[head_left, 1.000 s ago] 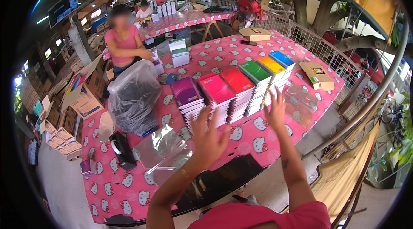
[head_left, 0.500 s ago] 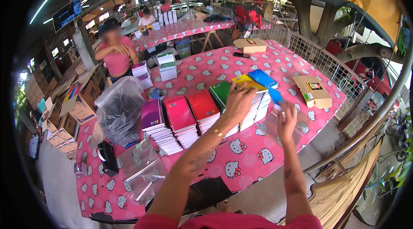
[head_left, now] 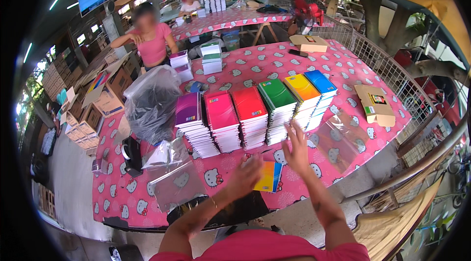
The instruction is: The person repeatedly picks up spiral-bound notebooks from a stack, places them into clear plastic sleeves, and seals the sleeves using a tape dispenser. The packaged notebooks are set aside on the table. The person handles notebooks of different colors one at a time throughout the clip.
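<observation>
1. Half a second ago the right hand (head_left: pixel 297 156) carried a blue notebook (head_left: pixel 278 176) beside the stacks; now that hand is bare, fingers spread, near the foot of the green stack (head_left: pixel 278 106).
2. The left hand (head_left: pixel 244 176) was on top of the yellow stack (head_left: pixel 302 95). It has come down to the near side of the table (head_left: pixel 274 60), its fingers over the left part of a loose yellow notebook (head_left: pixel 266 180). It is blurred, so I cannot tell whether it grips.
3. The yellow notebook now lies on the blue one near the table's front edge, with a strip of blue showing along its right side.
4. I read this as one notebook drawn from each of the yellow and blue stacks (head_left: pixel 321 89) and gathered as a pair, with the right hand free.
5. The purple stack (head_left: pixel 189 116), pink stack (head_left: pixel 222 116), red stack (head_left: pixel 251 111) and green stack stand in the same order as before; no loose notebook in those colours shows with the pair.
6. One clear bag (head_left: pixel 179 190) lies flat left of the pair, another (head_left: pixel 338 141) to the right; neither hand touches them.
</observation>
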Available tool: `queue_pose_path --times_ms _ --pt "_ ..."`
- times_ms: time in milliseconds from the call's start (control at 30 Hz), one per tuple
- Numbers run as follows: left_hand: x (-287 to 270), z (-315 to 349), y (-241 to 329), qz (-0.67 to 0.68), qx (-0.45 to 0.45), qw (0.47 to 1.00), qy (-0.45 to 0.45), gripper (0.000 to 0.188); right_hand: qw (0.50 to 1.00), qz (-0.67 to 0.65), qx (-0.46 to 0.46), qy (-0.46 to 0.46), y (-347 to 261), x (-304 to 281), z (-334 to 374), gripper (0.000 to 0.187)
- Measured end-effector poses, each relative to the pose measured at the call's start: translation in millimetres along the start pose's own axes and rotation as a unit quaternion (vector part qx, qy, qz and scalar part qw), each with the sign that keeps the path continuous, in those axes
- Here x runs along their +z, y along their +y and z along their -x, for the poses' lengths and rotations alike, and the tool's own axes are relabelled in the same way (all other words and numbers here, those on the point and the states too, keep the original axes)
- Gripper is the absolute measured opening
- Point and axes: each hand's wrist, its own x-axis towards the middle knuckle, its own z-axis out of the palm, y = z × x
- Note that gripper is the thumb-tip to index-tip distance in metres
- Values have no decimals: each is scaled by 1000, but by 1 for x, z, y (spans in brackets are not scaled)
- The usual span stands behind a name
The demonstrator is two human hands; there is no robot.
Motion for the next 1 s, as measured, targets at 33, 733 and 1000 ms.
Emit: queue_pose_path --times_ms 33,733,1000 --pt "-25 -37 -4 -13 -8 997 82 45 997 69 -23 10 4 1 -32 59" --pt "39 -66 -3 -34 -233 932 -277 50 995 98 -8 22 40 3 -23 64" --pt "-66 -147 -18 -235 -85 959 131 46 974 167 -87 125 27 -49 -49 20"
